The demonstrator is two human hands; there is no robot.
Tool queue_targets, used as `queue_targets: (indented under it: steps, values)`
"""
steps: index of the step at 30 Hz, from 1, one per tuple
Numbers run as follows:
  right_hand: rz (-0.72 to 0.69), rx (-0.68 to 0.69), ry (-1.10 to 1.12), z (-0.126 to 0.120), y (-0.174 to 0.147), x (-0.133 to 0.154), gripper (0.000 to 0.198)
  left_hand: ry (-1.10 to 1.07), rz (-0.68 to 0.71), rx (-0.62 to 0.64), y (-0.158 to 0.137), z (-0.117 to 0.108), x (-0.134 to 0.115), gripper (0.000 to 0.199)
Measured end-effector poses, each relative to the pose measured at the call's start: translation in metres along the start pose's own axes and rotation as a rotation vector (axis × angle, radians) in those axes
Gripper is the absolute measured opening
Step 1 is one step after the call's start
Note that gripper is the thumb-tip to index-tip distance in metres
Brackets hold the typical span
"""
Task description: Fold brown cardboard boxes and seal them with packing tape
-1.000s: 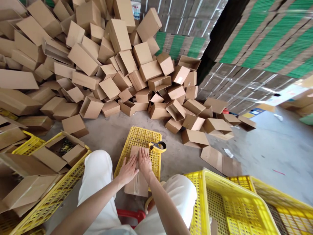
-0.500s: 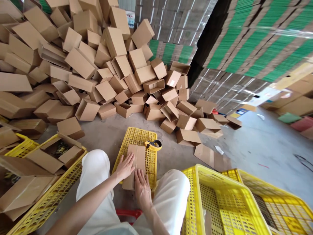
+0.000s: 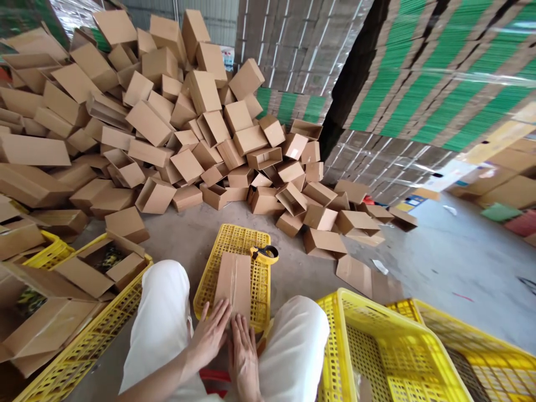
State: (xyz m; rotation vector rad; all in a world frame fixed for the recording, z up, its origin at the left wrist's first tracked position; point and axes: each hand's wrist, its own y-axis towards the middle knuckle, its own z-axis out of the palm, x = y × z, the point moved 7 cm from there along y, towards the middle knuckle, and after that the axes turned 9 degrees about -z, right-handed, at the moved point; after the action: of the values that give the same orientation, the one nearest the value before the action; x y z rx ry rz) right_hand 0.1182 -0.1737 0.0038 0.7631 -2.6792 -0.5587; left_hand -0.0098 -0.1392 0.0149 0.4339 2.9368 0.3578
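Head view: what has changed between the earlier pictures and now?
The left hand and right hand, both open, have drawn back from farther up the carton to its near end. The carton and tape dispenser stayed on the yellow crate.

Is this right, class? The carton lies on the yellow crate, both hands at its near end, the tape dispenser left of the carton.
No: the head view shows the tape dispenser right of the carton. The rest stands: left hand and right hand at its near end, yellow crate beneath.
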Motion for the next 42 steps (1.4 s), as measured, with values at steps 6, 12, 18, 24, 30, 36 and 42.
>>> queue_targets:
  steps: [6, 12, 18, 24, 30, 36, 42]
  values:
    - [0.037, -0.002, 0.004, 0.008, -0.004, 0.000, 0.071, 0.021, -0.040, -0.110, -0.028, -0.002, -0.015, 0.081]
    - [0.006, 0.002, -0.029, 0.015, -0.009, -0.004, 0.071, -0.065, -0.107, -0.231, -0.028, 0.009, -0.023, 0.085]
    - [-0.019, -0.051, -0.088, 0.021, -0.001, -0.008, 0.075, -0.074, -0.145, -0.293, -0.028, 0.021, -0.026, 0.085]
    - [0.005, -0.089, -0.102, 0.025, 0.023, -0.015, 0.079, -0.086, -0.154, -0.276, -0.021, 0.032, -0.019, 0.087]
    - [-0.067, -0.052, -0.100, 0.035, 0.050, -0.037, 0.068, -0.077, -0.146, -0.273, -0.003, 0.031, -0.017, 0.092]
    - [-0.014, 0.026, -0.059, 0.049, 0.085, -0.064, 0.058, -0.099, -0.142, -0.255, 0.007, 0.038, -0.016, 0.097]
    - [-0.043, 0.009, -0.045, 0.042, 0.116, -0.077, 0.054, -0.119, -0.177, -0.253, 0.030, 0.041, -0.010, 0.086]
